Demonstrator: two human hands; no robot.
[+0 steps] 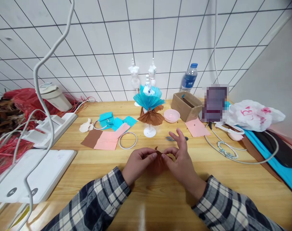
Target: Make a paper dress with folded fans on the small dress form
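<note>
Between my hands is a piece of brown crepe paper [158,163], gathered at its top edge and hanging in folds toward the table. My left hand [142,162] pinches its left side between thumb and fingers. On the other side my right hand [181,160] grips the gathered edge with thumb and index finger, its other fingers raised. Just beyond stands a small white dress form [149,131] wearing pleated blue paper [149,100] above pleated brown paper [152,118]. Small scissors [170,139] lie behind my right hand, partly hidden by its fingers.
Pink paper [107,139], blue paper [106,120] and a bangle-like ring [128,140] lie left of the form. A pink bowl [171,115], cardboard box [186,107] and water bottle [189,77] stand right. A white cable [43,67] hangs across the left side.
</note>
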